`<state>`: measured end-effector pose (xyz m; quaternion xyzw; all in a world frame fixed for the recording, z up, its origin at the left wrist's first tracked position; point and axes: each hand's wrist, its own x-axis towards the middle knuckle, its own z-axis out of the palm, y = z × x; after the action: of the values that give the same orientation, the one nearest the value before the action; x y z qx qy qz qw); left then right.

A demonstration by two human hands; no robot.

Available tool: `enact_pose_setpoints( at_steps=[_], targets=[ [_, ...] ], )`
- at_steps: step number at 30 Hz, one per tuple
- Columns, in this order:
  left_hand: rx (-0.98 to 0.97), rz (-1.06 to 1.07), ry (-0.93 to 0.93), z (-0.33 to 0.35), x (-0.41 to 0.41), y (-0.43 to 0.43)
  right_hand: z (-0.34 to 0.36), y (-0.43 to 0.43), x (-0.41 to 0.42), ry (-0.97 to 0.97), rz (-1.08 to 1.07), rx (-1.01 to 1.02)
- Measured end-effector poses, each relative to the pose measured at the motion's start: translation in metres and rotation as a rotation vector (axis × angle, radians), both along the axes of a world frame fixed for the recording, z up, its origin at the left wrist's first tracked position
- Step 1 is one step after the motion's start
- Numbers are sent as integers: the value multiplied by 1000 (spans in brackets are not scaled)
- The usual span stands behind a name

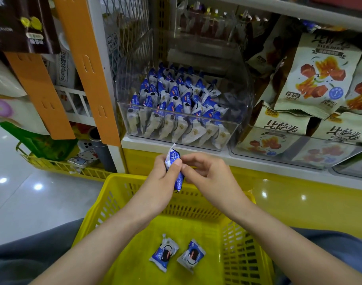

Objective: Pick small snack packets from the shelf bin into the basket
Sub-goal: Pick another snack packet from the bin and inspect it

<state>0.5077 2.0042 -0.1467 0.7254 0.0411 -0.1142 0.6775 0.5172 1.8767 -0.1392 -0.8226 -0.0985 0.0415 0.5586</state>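
We see a glossy pale floor down to the left of the fingers, with bright spots of overhead light mirrored in it. Up and left of the fingers, orange slotted strips lean across a white shelf upright, with a wire mesh panel just behind. Beyond the fingers runs the white shelf edge over a shiny yellow base. Far left, a low yellow crate sits on the floor. Up and right, beige snack bags crowd the shelf.

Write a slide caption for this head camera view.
Left hand and right hand hold one blue snack packet over the yellow basket, two packets already inside, clear shelf bin behind.
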Motion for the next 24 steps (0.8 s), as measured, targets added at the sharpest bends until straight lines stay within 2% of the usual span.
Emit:
enact_pose_setpoints(
  at_steps=[5, 10, 15, 21, 24],
  targets=[
    [9, 55, 28, 1, 1, 0, 2, 0, 3, 90, 10, 36],
    [-8, 54, 45, 2, 0, -2, 1, 0, -3, -41, -46, -52],
    [-96, 151, 101, 2, 3, 1, -5, 5, -6, 13, -33, 54],
    [-164, 189, 124, 2, 2, 2, -4, 7, -10, -66, 11, -80],
    [-193, 206, 119, 3, 4, 1, 2, 4, -5, -43, -2, -53]
  ],
)
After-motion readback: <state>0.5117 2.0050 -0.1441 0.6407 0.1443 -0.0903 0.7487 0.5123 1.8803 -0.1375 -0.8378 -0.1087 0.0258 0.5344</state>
